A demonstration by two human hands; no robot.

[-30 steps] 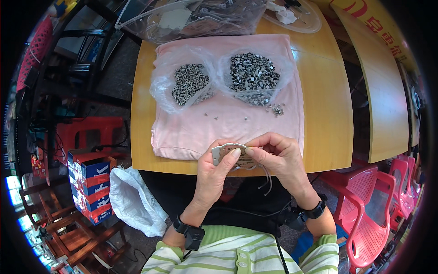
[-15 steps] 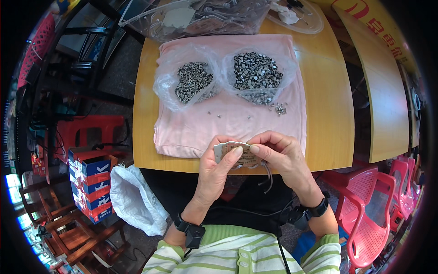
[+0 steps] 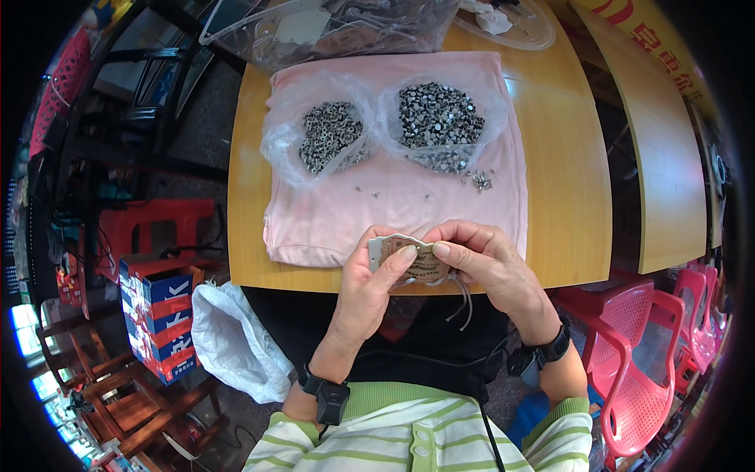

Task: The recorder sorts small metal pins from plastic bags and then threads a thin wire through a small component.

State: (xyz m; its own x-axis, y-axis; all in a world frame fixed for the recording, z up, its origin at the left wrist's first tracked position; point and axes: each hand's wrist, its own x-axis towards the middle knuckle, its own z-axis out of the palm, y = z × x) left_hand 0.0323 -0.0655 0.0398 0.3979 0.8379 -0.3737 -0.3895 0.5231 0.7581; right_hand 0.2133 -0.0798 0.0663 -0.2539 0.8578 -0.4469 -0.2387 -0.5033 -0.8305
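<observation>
The left hand (image 3: pixel 368 283) pinches the left part of a tan, printed piece (image 3: pixel 423 269) between thumb and fingers, and the right hand (image 3: pixel 502 263) pinches its upper right — both thumbs on the near face, a thin cord (image 3: pixel 466 311) dangling from its lower right. The piece is held up before the person, by the near edge of the desk (image 3: pixel 568 197). Beyond it, on a pink cloth (image 3: pixel 311 224), a left bag (image 3: pixel 281 153) and a right bag (image 3: pixel 495 118) lie open side by side, both full of small metal parts (image 3: pixel 436 116), with a little heap (image 3: pixel 481 182) of loose bits near the right one.
</observation>
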